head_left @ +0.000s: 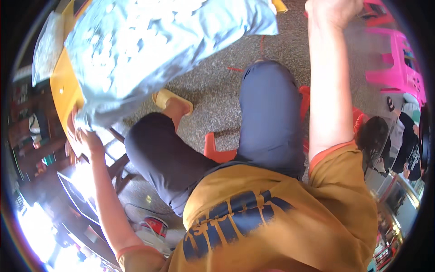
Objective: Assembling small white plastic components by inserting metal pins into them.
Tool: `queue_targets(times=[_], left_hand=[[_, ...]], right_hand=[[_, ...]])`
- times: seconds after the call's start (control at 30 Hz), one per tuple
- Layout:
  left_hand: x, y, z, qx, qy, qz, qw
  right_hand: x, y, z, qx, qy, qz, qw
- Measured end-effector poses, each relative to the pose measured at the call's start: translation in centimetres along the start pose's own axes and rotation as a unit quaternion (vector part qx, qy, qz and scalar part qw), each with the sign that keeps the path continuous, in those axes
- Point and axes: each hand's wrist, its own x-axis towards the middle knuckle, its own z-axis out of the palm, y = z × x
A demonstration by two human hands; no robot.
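Note:
A large pale blue cloth (149, 50) with a white pattern is stretched across the upper left, blurred. My left hand (84, 136) grips its lower left edge beside a yellow table (63, 90). My right hand (333, 11) is raised at the top right, near the cloth's far corner; whether it grips the cloth is hidden. I sit on an orange-red plastic stool (217, 152), in dark blue trousers, a mustard shirt and a yellow sandal (172, 100).
Pink plastic stools (396, 63) stand at the upper right on a speckled grey floor (213, 95). Another person (398, 140) in dark clothes is at the right edge. A can (156, 225) lies on the floor by my left arm, near wooden furniture legs (120, 167).

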Motion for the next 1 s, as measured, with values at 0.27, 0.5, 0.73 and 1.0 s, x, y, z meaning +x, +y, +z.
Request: queue_targets(times=[0.27,0.5,0.73,1.0], left_hand=[[0.7,2.3,-1.9,-0.066,-0.029,-0.044,0.996],[1.6,1.9,-1.9,-0.016,-0.072,-0.013,0.997],[1.7,0.0,-2.3,0.162,-0.128,0.114,0.972],[-4.0,23.8,31.1,0.182,-0.541,0.153,0.807]], right_hand=[[-7.4,16.9,-15.2,-0.217,-0.016,0.422,0.88],[-16.4,25.1,-22.4,-0.507,-0.305,0.424,0.686],[-18.6,28.6,-24.3,-0.584,-0.407,0.348,0.61],[-20.8,33.5,-24.8,-0.568,-0.481,0.31,0.591]])
